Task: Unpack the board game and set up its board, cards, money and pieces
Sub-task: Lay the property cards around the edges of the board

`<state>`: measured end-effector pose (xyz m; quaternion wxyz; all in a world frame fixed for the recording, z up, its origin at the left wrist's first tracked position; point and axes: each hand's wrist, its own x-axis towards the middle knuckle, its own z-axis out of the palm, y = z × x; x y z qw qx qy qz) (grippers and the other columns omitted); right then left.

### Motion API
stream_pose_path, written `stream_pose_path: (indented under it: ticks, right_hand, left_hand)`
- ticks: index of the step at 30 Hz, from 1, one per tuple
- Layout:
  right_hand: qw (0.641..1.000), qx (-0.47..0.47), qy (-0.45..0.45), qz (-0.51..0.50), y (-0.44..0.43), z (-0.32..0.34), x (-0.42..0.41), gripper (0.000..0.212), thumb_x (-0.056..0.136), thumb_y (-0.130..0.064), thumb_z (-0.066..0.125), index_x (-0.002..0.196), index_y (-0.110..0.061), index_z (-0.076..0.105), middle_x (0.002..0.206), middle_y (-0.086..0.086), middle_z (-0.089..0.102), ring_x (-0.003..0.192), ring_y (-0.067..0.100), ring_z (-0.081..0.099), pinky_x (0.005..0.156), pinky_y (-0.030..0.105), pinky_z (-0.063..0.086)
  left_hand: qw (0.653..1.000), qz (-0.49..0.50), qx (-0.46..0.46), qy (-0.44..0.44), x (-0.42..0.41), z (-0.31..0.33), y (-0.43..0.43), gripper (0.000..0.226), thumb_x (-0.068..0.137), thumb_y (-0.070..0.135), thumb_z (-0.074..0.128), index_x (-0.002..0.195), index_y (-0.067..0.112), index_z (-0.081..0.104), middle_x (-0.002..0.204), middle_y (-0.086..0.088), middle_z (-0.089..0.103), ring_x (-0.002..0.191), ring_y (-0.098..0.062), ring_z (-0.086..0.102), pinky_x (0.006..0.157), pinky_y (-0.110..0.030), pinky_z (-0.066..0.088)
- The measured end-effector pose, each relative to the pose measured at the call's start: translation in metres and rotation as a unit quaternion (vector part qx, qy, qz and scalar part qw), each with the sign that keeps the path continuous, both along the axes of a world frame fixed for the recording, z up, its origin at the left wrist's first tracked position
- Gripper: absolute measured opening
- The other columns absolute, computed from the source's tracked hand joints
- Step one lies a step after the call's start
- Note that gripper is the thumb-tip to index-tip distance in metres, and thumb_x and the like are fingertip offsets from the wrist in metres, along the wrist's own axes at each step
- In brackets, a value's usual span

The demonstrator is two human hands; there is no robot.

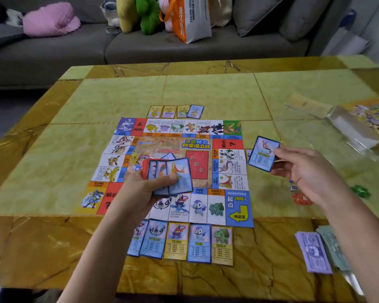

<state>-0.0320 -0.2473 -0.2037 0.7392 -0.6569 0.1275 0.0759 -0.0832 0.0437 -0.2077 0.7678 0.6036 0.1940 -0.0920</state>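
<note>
The paper game board (236, 213) lies flat in the middle of the table. My left hand (140, 191) holds a fanned stack of cards (171, 176) above the board's centre. My right hand (302, 167) pinches a single blue-edged card (263, 153) just past the board's right edge. Several cards (184, 242) lie in a row along the board's near edge, and another row of cards (175, 111) lies beyond its far edge. A further card (248, 153) peeks out beside the right edge, mostly hidden by the held one.
Piles of paper money (317, 250) lie at the near right. A die (293, 187), a red piece (301, 199) and a green piece (361, 191) sit right of the board. The game box (368, 121) and wrapping are at the far right. A sofa (184, 49) stands behind the table.
</note>
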Motion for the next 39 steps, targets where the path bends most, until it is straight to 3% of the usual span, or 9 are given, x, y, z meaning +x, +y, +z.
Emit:
stream_pose_path:
  ticks: [2,5,12,16,23,26,29,32,39]
  right_hand:
    - [1.0,-0.002,0.005,0.005,-0.002,-0.001,-0.002,0.011,0.093,-0.003,0.053,0.088,-0.001,0.062,0.071,0.006,0.073,0.059,0.013,0.067,0.051,0.02,0.054]
    - [1.0,-0.01,0.009,0.018,-0.005,-0.002,-0.005,0.011,0.092,-0.001,0.053,0.088,0.0,0.062,0.072,0.008,0.073,0.06,0.014,0.067,0.052,0.021,0.055]
    - [0.998,-0.03,0.025,0.057,-0.014,-0.006,-0.012,0.012,0.092,-0.003,0.054,0.096,0.002,0.064,0.082,0.012,0.074,0.067,0.016,0.068,0.056,0.022,0.056]
    - [0.996,-0.05,0.035,0.066,-0.02,-0.01,-0.014,0.018,0.092,-0.009,0.057,0.103,0.002,0.065,0.088,0.016,0.074,0.074,0.024,0.066,0.073,0.037,0.049]
    - [0.995,-0.055,0.031,0.081,-0.034,-0.011,-0.007,0.014,0.094,-0.006,0.052,0.099,0.0,0.064,0.089,0.019,0.071,0.063,0.018,0.066,0.051,0.02,0.054]
    - [0.982,-0.149,0.027,0.114,-0.04,-0.009,0.003,0.016,0.1,-0.009,0.043,0.099,-0.01,0.059,0.09,0.011,0.068,0.05,0.016,0.063,0.041,0.019,0.046]
    - [0.941,-0.296,-0.028,0.16,-0.047,-0.01,0.016,0.011,0.096,-0.007,0.052,0.104,-0.011,0.058,0.078,0.002,0.067,0.048,0.008,0.058,0.043,0.017,0.041]
    - [0.895,-0.399,-0.06,0.193,-0.048,-0.009,0.028,0.016,0.094,-0.012,0.056,0.107,-0.018,0.064,0.088,-0.001,0.067,0.071,0.01,0.062,0.057,0.019,0.041]
    - [0.858,-0.461,-0.087,0.208,-0.037,-0.023,0.033,0.016,0.091,-0.018,0.062,0.096,-0.029,0.071,0.081,-0.014,0.062,0.071,0.0,0.056,0.053,0.012,0.036]
  left_hand:
    - [1.0,-0.011,0.009,0.014,0.0,-0.002,-0.008,0.03,0.069,0.001,0.071,0.096,0.0,0.059,0.086,-0.013,0.073,0.085,-0.029,0.071,0.081,-0.038,0.057]
    - [1.0,-0.013,-0.015,0.024,0.001,-0.003,-0.013,0.022,0.077,-0.005,0.066,0.095,0.0,0.056,0.079,-0.011,0.073,0.072,-0.021,0.072,0.058,-0.025,0.058]
    - [0.999,-0.032,-0.018,0.011,-0.001,-0.003,-0.021,0.021,0.069,-0.001,0.067,0.087,0.001,0.058,0.074,-0.009,0.074,0.07,-0.021,0.072,0.059,-0.025,0.059]
    - [0.999,-0.03,-0.009,0.002,-0.001,-0.005,-0.026,0.028,0.063,0.001,0.068,0.09,0.002,0.059,0.078,-0.011,0.074,0.073,-0.023,0.072,0.057,-0.025,0.058]
    - [0.999,-0.029,0.011,-0.012,0.001,-0.009,-0.032,0.049,0.05,0.003,0.085,0.091,0.0,0.058,0.076,-0.012,0.073,0.074,-0.025,0.072,0.061,-0.029,0.06]
    - [1.0,-0.022,0.014,-0.002,0.002,-0.011,-0.033,0.067,0.033,0.016,0.095,0.088,0.001,0.059,0.077,-0.013,0.073,0.08,-0.031,0.071,0.056,-0.026,0.058]
    - [1.0,-0.015,0.013,0.0,0.005,-0.011,-0.032,0.076,0.025,0.025,0.096,0.087,0.0,0.06,0.077,-0.015,0.073,0.079,-0.032,0.072,0.053,-0.024,0.056]
    - [1.0,-0.008,0.013,0.004,0.006,-0.013,-0.029,0.098,0.002,0.034,0.096,0.087,-0.001,0.06,0.079,-0.018,0.073,0.073,-0.029,0.073,0.054,-0.024,0.056]
    - [1.0,-0.016,0.026,0.004,0.007,-0.017,-0.024,0.099,0.002,0.036,0.095,0.087,-0.001,0.06,0.078,-0.016,0.073,0.074,-0.029,0.073,0.054,-0.023,0.056]
